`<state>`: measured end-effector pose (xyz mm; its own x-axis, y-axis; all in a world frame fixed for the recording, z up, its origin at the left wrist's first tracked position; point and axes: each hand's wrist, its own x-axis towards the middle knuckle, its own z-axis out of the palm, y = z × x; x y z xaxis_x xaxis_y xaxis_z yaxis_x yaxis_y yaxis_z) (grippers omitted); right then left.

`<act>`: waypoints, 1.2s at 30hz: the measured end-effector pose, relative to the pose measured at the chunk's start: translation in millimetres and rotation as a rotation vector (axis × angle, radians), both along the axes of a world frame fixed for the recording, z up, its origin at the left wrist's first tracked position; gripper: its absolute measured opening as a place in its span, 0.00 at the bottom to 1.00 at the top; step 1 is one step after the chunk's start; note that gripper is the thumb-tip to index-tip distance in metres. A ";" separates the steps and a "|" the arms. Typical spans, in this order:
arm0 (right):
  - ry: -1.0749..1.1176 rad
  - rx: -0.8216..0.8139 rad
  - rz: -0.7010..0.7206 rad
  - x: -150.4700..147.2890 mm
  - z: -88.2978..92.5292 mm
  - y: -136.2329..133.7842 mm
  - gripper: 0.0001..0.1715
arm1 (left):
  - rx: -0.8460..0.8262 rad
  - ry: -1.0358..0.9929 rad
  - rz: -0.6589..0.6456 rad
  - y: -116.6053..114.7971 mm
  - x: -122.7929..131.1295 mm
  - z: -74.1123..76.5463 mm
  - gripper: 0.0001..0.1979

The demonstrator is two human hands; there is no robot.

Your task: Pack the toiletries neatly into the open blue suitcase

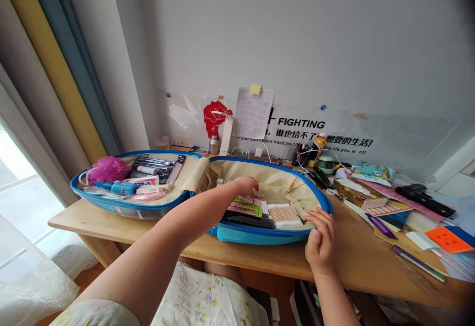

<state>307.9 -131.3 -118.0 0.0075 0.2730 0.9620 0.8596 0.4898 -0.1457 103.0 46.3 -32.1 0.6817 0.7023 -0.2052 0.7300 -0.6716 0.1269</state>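
Observation:
An open blue suitcase with beige lining lies on the table. My left hand reaches into its right half, above a pink and green package; the fingers are loosely bent and apart, with nothing visible in them. At the right end of the rim, my right hand holds the edge, fingers over it and thumb outside. A pack of cotton swabs lies between the hands. The left half holds a pink bath puff, a blue bottle, a toothpaste box and packaged black tools.
The wooden table extends right, bearing papers, an orange card, a purple cutter and a black object. Behind the suitcase are a white lamp, an orange bottle and a green-lidded jar.

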 end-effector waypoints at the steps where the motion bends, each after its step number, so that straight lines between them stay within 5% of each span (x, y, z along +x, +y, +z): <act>1: 0.004 0.003 0.006 0.2 -0.3 0.3 0.18 | 0.013 0.014 0.009 0.9 -0.3 0.2 0.18; 9: 0.005 -0.001 -0.003 1.6 -2.3 0.9 0.19 | 0.020 0.122 0.004 4.7 -1.1 -3.7 0.14; 14: 0.005 -0.007 0.001 0.7 -1.1 0.4 0.19 | 0.052 0.131 -0.025 2.2 0.7 -4.8 0.27; 28: -0.006 0.021 0.003 -1.1 1.0 0.7 0.18 | 0.030 0.128 -0.071 0.0 0.9 -4.6 0.31; 36: -0.007 0.019 -0.013 3.6 -2.7 3.7 0.21 | 0.176 -0.133 -0.009 -13.4 -10.9 32.2 0.22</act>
